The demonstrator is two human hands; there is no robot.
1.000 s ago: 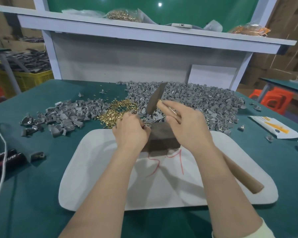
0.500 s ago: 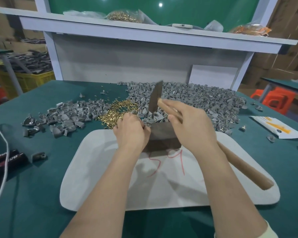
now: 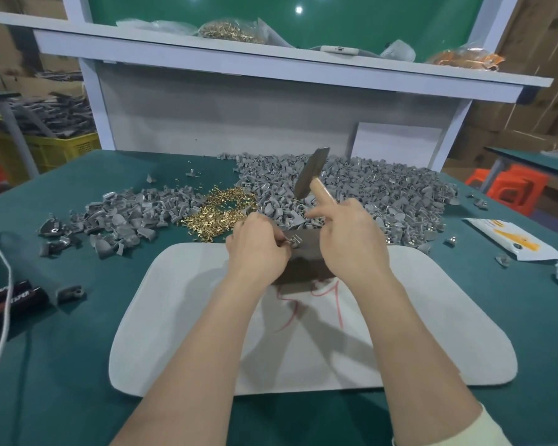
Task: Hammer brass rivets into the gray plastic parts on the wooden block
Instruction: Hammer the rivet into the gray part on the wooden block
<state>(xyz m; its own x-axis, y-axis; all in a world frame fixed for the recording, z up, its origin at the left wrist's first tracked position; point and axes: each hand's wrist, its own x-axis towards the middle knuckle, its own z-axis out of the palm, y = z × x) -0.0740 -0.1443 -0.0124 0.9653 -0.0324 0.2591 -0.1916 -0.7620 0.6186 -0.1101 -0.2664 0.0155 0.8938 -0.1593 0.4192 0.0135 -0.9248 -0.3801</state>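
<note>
From the head camera we see the wooden block [image 3: 303, 257] standing at the far edge of the white mat [image 3: 303, 349], about midway between the left and right edges of the table [image 3: 62, 349]. The left hand [image 3: 258, 243] rests on the block's left end, its fingers curled and pinching a small gray plastic part [image 3: 293, 243] against the block's top; whether a rivet sits in that part we cannot tell. The right hand [image 3: 355, 239] is over the block's right end, just beside the left hand but apart from it. It grips the hammer [image 3: 311, 172] by the handle, with one finger laid straight along the shaft, and the metal head is lifted up and tilted, beyond the block and above the part. The brass rivets [image 3: 223, 210] lie in a loose pile on the table just beyond the mat's far left corner, close to the left hand. A large heap of gray parts [image 3: 384, 191] spreads toward the table's far edge behind both hands, and a smaller heap of gray parts [image 3: 126, 217] lies left of the rivets. A white shelf [image 3: 271, 66] stands over the far edge; a printed packet [image 3: 512, 239] lies near the right edge.
</note>
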